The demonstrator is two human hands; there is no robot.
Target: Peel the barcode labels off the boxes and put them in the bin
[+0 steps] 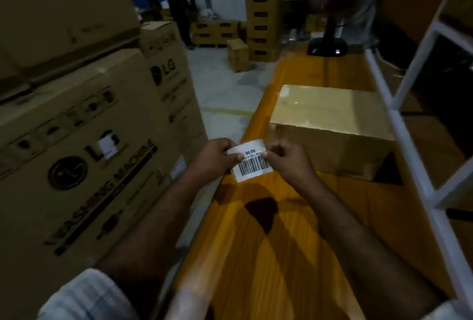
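The barcode label (252, 161) is held up in the air between both hands, above the near left edge of the yellow wooden bench (281, 230), free of any box. The left hand (215, 157) pinches its left edge between thumb and fingers, and the right hand (289, 159) pinches its right edge, thumb tip pressed on the printed face just above the bars. The label is white, slightly curled at the top, with black bars in its lower half and the figures 50/39 printed above them, reading upside down from this view. Beyond the hands, a plain brown box (330, 127) sits on the bench, just past the right hand and not touching it. To the left stands a stack of large washing machine cartons (84, 140), one carrying a small white sticker (107, 144) on its front. A white metal rack (409, 125) runs along the right side of the bench.
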